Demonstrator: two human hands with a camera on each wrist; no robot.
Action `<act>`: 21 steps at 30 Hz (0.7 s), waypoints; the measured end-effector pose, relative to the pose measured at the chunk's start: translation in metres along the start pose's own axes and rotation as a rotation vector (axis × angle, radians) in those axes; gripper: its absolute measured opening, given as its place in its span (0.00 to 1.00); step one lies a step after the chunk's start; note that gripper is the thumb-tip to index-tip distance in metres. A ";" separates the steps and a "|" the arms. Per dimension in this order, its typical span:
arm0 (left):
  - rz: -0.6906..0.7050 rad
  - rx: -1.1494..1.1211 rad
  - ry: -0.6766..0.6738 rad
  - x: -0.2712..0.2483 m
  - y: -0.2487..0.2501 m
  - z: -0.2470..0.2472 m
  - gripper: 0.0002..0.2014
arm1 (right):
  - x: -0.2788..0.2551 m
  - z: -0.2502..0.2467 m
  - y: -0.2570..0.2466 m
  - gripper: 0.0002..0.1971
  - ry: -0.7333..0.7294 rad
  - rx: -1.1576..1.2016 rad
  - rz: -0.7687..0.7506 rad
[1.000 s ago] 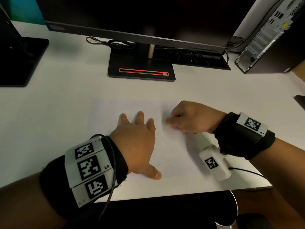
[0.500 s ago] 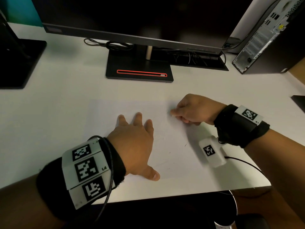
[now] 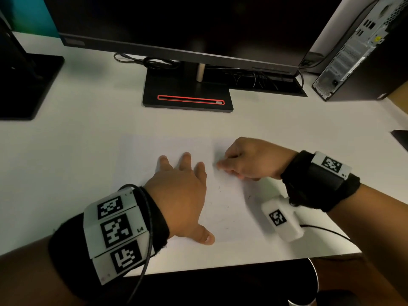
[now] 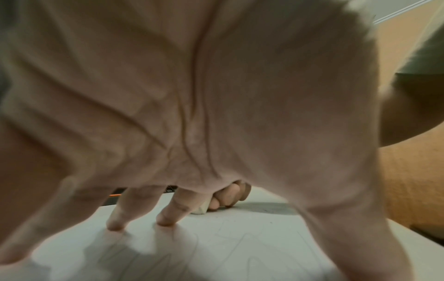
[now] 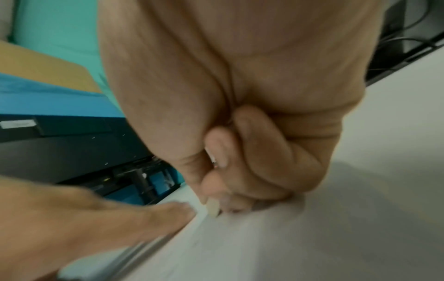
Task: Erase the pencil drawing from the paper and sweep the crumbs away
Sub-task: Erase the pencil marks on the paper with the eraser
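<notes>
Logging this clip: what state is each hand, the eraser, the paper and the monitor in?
left hand: flat, fingers spread, pressing the paper
right hand: pinching the eraser
eraser: tip on the paper
paper: flat, faint pencil lines remain
monitor: screen dark

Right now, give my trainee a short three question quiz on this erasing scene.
1. True or false: the left hand lies flat on the paper.
2. What do the right hand fingers pinch? A pencil, B eraser, C cloth.
3. Fill in: faint pencil lines still show on the ____.

Key: 1 true; 2 B; 3 paper.
</notes>
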State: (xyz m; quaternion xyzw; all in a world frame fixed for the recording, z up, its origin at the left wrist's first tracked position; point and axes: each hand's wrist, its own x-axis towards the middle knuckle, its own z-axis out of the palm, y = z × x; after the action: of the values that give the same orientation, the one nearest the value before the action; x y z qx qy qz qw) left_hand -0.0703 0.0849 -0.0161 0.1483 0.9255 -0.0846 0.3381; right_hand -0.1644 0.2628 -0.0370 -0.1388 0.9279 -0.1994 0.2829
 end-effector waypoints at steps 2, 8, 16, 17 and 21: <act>0.006 0.015 0.001 -0.002 0.000 -0.001 0.67 | 0.007 -0.009 0.006 0.22 0.055 0.052 0.059; 0.013 0.037 0.001 -0.003 0.000 -0.002 0.67 | 0.003 -0.003 -0.003 0.23 -0.016 0.000 0.001; 0.018 0.030 0.005 -0.006 0.001 -0.004 0.66 | 0.010 -0.006 -0.003 0.24 0.007 -0.011 0.007; 0.018 0.029 0.008 -0.006 0.001 -0.004 0.66 | 0.010 -0.007 -0.003 0.23 -0.001 0.011 0.015; 0.014 -0.013 0.005 -0.003 -0.003 0.002 0.67 | 0.019 -0.019 0.006 0.21 0.083 0.101 0.095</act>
State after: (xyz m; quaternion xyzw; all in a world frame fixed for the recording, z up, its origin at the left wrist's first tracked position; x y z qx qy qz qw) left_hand -0.0679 0.0809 -0.0151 0.1528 0.9259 -0.0758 0.3372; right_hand -0.1915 0.2661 -0.0345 -0.0718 0.9331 -0.2380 0.2600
